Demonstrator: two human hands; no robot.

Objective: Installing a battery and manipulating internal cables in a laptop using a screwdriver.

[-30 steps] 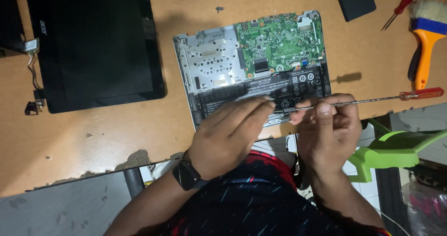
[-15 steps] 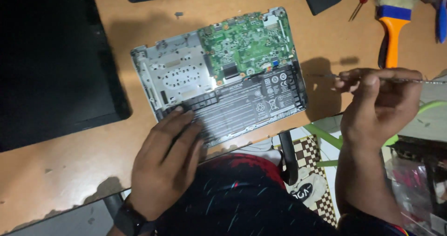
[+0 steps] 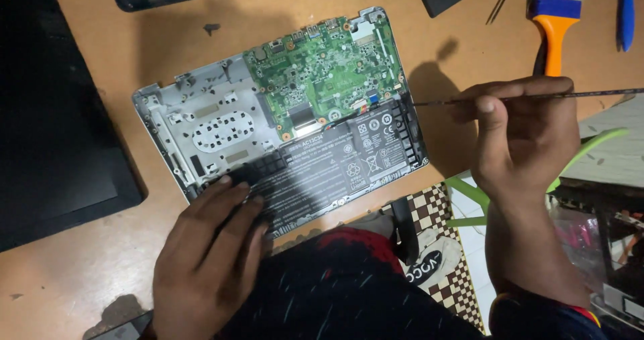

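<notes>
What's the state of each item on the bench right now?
Laptop base: opened, internals exposed.
Green circuit board: seated in the base.
Battery: in the base, left hand resting on it.
Long screwdriver: held level in right hand, tip off the laptop.
Brush: lying idle.

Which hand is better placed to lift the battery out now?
Probably the left hand: its fingers already rest on the battery at its near-left corner. The right hand is off to the side of the laptop base, pinching a thin screwdriver.
</notes>
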